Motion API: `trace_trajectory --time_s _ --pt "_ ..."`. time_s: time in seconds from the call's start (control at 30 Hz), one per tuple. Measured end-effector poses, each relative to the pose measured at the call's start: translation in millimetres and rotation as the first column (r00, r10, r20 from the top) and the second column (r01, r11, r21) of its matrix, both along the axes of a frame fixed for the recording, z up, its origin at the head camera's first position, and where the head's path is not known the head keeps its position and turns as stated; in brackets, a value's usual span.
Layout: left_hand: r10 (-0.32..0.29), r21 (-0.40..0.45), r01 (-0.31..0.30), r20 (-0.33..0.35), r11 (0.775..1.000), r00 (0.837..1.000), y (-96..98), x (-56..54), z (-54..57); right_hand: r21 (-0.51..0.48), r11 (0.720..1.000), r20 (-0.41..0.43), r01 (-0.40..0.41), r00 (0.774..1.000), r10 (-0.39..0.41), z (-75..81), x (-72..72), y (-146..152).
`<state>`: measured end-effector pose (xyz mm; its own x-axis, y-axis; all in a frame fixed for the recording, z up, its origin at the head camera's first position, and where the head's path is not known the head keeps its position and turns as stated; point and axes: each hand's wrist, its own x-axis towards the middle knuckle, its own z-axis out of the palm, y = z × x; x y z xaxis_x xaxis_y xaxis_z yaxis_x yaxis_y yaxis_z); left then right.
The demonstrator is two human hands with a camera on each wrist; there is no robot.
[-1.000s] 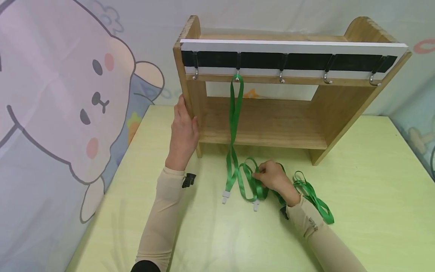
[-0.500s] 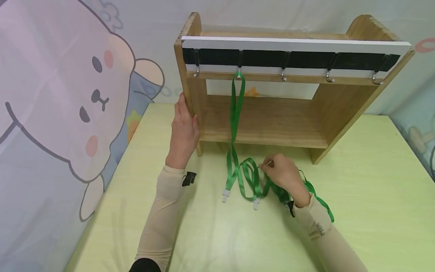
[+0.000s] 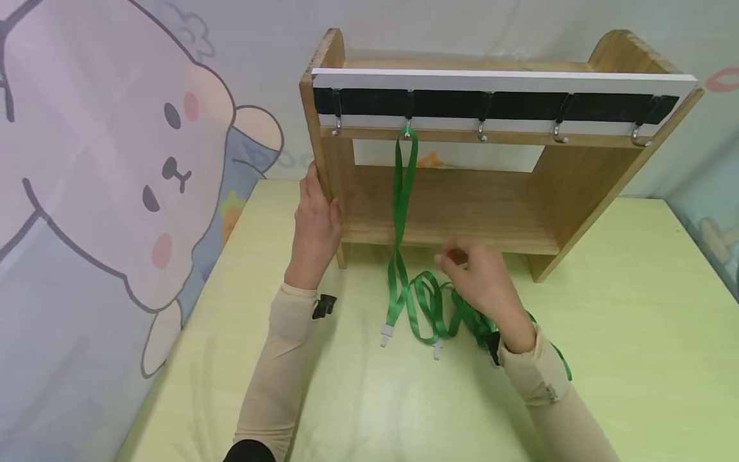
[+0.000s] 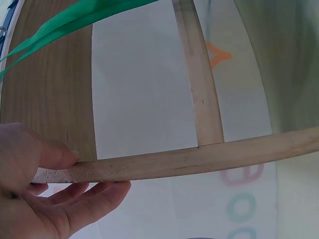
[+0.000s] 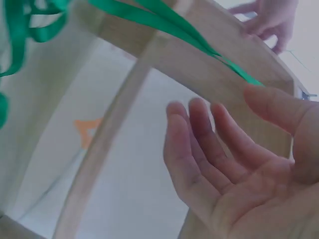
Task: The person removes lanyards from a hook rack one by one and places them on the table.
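My left hand (image 3: 314, 237) grips the left side panel of a wooden shelf (image 3: 456, 205). In the left wrist view, thumb and fingers lie on opposite sides of the panel's edge (image 4: 149, 170). A green lanyard (image 3: 402, 186) hangs by its loop from the second hook (image 3: 407, 131) from the left, its pale clip on the table. Another green lanyard (image 3: 427, 308) lies loosely coiled beside it. My right hand (image 3: 485, 282) is raised above more green lanyards (image 3: 470, 317), partly hidden by hand and sleeve. Its loosely bent fingers hold nothing in the right wrist view (image 5: 224, 169).
Across the shelf's front runs a white strip with a black band (image 3: 519, 104) and several metal hooks. The shelf stands on a pale yellow-green table (image 3: 375, 404). Behind it hangs a cloth backdrop (image 3: 98, 160) printed with a cartoon bear.
My right hand has let go of the coiled lanyard and moved up and to the right, nearer the shelf's lower board. My left hand keeps its grip on the panel.
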<state>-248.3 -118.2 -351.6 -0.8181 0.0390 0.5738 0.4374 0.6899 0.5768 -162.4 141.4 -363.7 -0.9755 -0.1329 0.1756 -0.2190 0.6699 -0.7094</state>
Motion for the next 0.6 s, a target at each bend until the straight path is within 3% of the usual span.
trace_trajectory --time_s 0.13,0.3,0.43,0.6 --pt "0.0 0.002 0.0 0.003 1.0 1.0 0.1 -0.7 -1.3 -0.11 0.994 -0.094 0.015 0.995 -0.026 11.4 -4.1 -8.2" --pt "-0.001 0.004 0.001 0.008 1.0 1.0 0.3 0.3 -1.5 -0.233 0.971 -0.231 0.05 0.967 -0.105 21.2 -10.4 -20.0" --pt "0.0 -0.003 0.0 -0.003 1.0 1.0 -0.1 0.6 -1.0 -0.323 0.944 -0.324 0.069 0.929 -0.179 25.5 -16.3 -30.8" --pt "0.0 -0.015 0.0 -0.017 1.0 1.0 -1.1 0.7 -1.0 -0.442 0.896 -0.433 0.035 0.867 -0.247 27.7 -26.0 -45.6"
